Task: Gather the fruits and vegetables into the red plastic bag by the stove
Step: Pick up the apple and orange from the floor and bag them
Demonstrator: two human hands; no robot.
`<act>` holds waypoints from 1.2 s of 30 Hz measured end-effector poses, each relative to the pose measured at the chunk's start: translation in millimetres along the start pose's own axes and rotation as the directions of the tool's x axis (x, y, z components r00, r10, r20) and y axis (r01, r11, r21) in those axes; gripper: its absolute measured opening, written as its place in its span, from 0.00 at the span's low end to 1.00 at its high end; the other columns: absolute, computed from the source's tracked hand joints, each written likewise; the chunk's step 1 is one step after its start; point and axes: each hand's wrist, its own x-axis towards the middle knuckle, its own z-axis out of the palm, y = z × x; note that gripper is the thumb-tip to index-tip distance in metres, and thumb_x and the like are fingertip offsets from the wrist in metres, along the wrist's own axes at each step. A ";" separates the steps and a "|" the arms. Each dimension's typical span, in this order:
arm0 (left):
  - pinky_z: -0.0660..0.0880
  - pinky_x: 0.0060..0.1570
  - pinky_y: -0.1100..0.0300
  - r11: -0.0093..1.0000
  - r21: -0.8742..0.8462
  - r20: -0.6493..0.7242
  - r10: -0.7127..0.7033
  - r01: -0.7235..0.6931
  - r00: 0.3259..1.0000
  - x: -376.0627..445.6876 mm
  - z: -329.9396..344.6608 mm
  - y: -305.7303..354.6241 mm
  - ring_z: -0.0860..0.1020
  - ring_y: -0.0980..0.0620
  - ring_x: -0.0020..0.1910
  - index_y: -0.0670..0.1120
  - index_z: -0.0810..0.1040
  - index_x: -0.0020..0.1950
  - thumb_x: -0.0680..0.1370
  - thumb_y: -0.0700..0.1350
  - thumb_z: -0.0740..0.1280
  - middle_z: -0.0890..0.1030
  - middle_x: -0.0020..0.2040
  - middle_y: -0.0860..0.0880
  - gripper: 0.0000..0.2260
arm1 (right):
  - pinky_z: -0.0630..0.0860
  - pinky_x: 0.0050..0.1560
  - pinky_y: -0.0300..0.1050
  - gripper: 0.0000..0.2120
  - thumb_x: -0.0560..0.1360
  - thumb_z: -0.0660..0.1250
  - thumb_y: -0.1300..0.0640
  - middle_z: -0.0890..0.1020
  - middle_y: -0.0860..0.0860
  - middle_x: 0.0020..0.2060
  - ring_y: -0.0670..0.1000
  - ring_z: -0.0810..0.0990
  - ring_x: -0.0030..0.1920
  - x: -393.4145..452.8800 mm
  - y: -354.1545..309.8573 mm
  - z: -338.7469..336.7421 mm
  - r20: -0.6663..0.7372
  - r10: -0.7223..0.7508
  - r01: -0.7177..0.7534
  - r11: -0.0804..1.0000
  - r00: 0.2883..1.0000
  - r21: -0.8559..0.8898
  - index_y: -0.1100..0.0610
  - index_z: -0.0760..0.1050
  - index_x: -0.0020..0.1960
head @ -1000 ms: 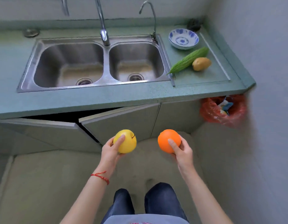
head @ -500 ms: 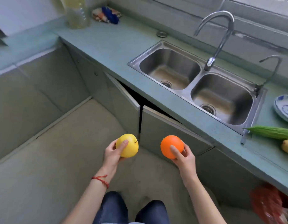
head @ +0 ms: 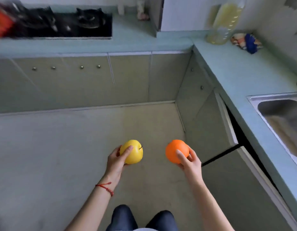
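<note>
the left hand grips a yellow apple, fingers curled over its top and thumb side, a red string bracelet on the wrist. the right hand holds an orange, fingers wrapped around its lower right side. both fruits are held out in front over the floor, apart from each other. ahead, a black gas stove sits in the counter; at its far left edge a blurred red plastic bag shows, well away from the hands. to the right, a steel sink, a cabinet door ajar below it, a yellowish bottle and a crumpled cloth in the corner.
</note>
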 end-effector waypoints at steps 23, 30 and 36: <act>0.76 0.38 0.58 0.906 -0.361 -0.668 -0.086 -0.221 0.739 -3.2 -242.1 54.6 0.76 0.47 0.49 0.45 0.74 0.54 0.74 0.43 0.69 0.76 0.49 0.47 0.11 | 0.78 0.50 0.50 0.18 0.71 0.70 0.58 0.78 0.50 0.49 0.52 0.79 0.51 -7.2 7.7 332.0 0.747 0.184 0.070 0.953 0.639 -0.294 0.51 0.70 0.59; 0.77 0.42 0.56 0.872 -0.395 -0.729 -0.105 -0.290 0.677 14.8 -243.1 72.4 0.76 0.46 0.52 0.45 0.74 0.56 0.73 0.44 0.69 0.76 0.55 0.45 0.13 | 0.78 0.47 0.46 0.21 0.71 0.70 0.59 0.78 0.54 0.53 0.55 0.78 0.54 16.1 -9.2 375.5 0.815 0.195 0.126 0.942 0.545 -0.310 0.54 0.71 0.62; 0.78 0.44 0.55 0.872 -0.381 -0.746 -0.093 -0.307 0.660 43.4 -265.7 92.6 0.77 0.45 0.55 0.44 0.74 0.59 0.73 0.45 0.69 0.76 0.57 0.44 0.15 | 0.78 0.50 0.49 0.21 0.71 0.70 0.59 0.77 0.57 0.56 0.56 0.77 0.55 30.6 -10.8 422.8 0.821 0.228 0.108 0.938 0.524 -0.329 0.54 0.71 0.62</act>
